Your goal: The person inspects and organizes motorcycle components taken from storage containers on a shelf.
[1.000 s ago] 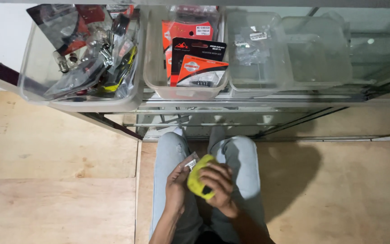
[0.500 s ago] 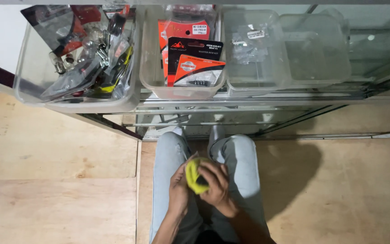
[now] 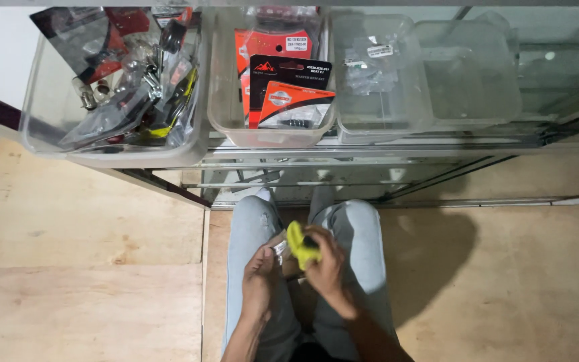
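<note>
I look down at my lap, legs in pale grey jeans (image 3: 252, 224). My right hand (image 3: 326, 268) is closed around a yellow-green cloth (image 3: 300, 245), pressing it against a small silvery part (image 3: 280, 248). My left hand (image 3: 261, 278) pinches that small part at its near end, just left of the cloth. Both hands meet above my knees. Most of the small part is hidden by the cloth and fingers.
A glass-topped counter (image 3: 370, 155) stands in front of my knees. On it sit a large clear bin of bulbs and bagged parts (image 3: 112, 84), a tub of red and black carded packs (image 3: 279, 87), and two clear tubs (image 3: 380, 80) (image 3: 467, 74). Plywood floor (image 3: 88, 268) lies around.
The cloth has shifted from the left side of my lap toward the right, and now sits under my right hand; the small part shows again in my left fingers.
</note>
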